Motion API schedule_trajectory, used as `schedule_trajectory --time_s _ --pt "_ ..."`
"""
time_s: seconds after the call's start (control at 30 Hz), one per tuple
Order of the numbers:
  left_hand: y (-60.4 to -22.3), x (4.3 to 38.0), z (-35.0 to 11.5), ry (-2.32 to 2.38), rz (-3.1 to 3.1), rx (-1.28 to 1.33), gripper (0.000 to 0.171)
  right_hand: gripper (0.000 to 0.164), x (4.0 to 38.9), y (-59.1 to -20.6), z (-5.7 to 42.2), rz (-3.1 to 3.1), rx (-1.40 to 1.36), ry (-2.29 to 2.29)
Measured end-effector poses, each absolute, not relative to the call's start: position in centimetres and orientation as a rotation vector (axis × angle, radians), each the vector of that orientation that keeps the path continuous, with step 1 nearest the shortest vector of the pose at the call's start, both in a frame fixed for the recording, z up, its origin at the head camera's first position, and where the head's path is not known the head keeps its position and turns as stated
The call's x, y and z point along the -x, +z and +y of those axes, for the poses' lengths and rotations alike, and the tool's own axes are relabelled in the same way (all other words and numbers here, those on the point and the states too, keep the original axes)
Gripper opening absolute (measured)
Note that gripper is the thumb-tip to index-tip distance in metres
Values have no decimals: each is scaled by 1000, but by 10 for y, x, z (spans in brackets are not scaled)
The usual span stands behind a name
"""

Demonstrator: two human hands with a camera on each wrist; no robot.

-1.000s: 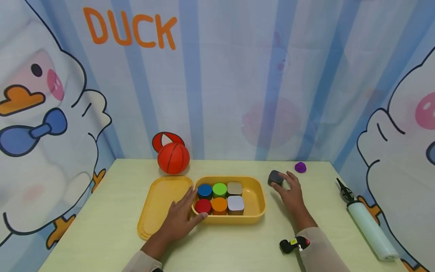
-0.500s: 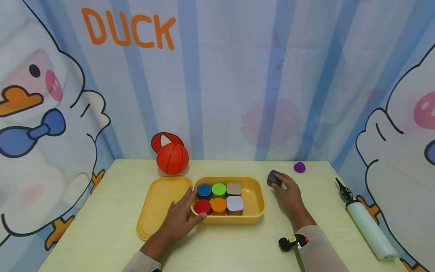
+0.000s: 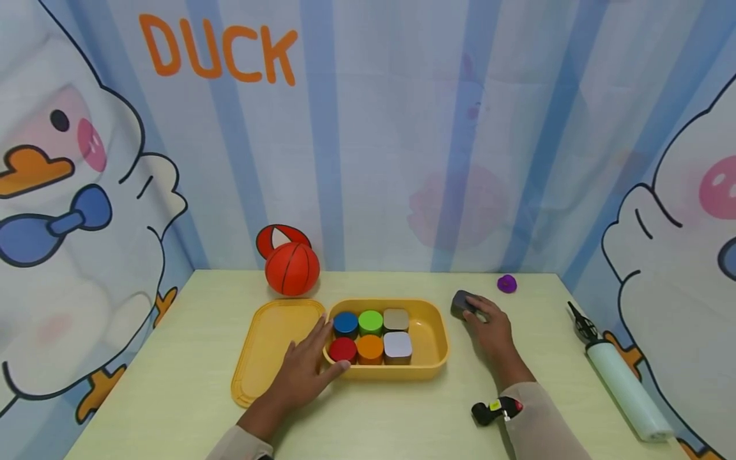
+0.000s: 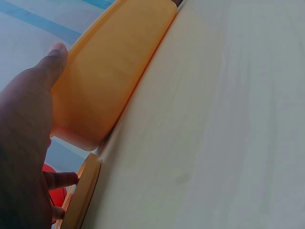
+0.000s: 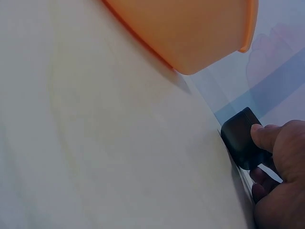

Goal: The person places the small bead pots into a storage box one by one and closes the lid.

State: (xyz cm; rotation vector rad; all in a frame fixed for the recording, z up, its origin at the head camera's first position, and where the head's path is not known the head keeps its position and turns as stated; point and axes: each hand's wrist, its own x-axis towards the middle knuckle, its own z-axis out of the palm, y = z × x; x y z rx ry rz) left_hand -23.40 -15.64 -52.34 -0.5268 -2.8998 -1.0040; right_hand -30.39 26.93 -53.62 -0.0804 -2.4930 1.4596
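My right hand [image 3: 489, 322] pinches a small dark grey square block with rounded corners [image 5: 238, 136], which sits low at the table surface right of the yellow box. In the right wrist view the thumb lies on the block's upper part, and other fingertips curl beneath. My left hand [image 3: 301, 367] rests at the left end of the open yellow box [image 3: 428, 370], fingers extended. Its thumb lies at the near rim, and its other fingers reach along the left end. Inside are round pieces topped blue [image 3: 345, 322], green [image 3: 370, 321], red [image 3: 343, 350] and orange [image 3: 370, 349], plus square beige [image 3: 396, 318] and pale lavender [image 3: 397, 344] ones.
A yellow lid [image 3: 264, 345] lies left of the box, partly behind the left hand. Behind it sits a red ball with basketball lines [image 3: 292, 268]. A small purple object [image 3: 507, 283] lies at the back right, and a pale green cylinder with a black nozzle [image 3: 629, 390] at the right edge.
The right hand's fingers have come in over the dark grey block from a looser, wider pose. The block has shifted only slightly, and the left hand keeps its place on the box.
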Motion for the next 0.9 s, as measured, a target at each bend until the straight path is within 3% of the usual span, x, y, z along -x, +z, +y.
schedule_trajectory --time_s 0.9 --pt "-522 233 -158 -1024 -2896 531 92 43 299 -529 257 -2271 36 1606"
